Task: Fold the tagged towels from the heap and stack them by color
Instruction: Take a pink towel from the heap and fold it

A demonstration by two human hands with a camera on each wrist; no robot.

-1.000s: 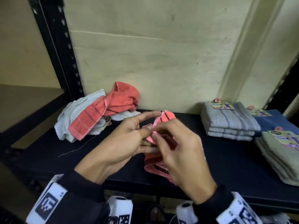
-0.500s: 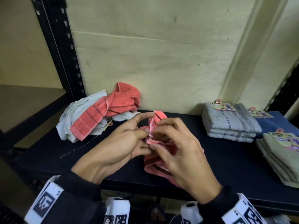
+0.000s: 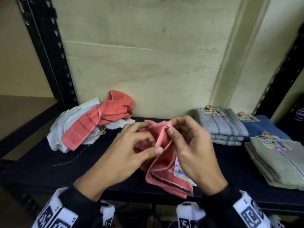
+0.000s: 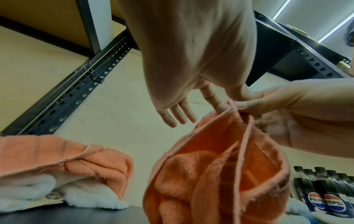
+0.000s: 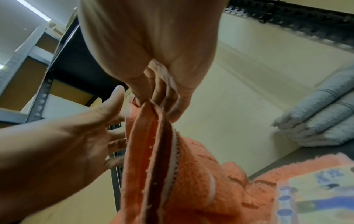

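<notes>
At the front edge of the black shelf (image 3: 41, 163), centre: one coral towel (image 3: 164, 168), striped, partly folded, its lower end lying on the shelf with a printed card tag (image 3: 178, 170) showing at its right side, its top edge lifted. Right hand (image 3: 194, 152): grip closed on the towel's upper corner, thumb and fingertips pinching the hem. Left hand (image 3: 125, 155): thumb and curled forefinger pinching a fold of the same towel just below and left of that corner; in the left wrist view the other fingers (image 4: 178, 115) are straight and clear of the cloth.

Left of the held towel, against the wall: heap (image 3: 85, 125) of unfolded towels, one coral with dark stripes draped over white ones, a tag peeping out beneath.

Right of the held towel: stack of folded grey towels (image 3: 225, 129), tag on top. Beyond it, a folded blue towel (image 3: 261, 129), also tagged. Nearer the front edge, a stack of folded pale green towels (image 3: 278, 163) with tag.

Far right of the grey stack, in the left wrist view: cola bottles (image 4: 323, 195) standing together.
</notes>
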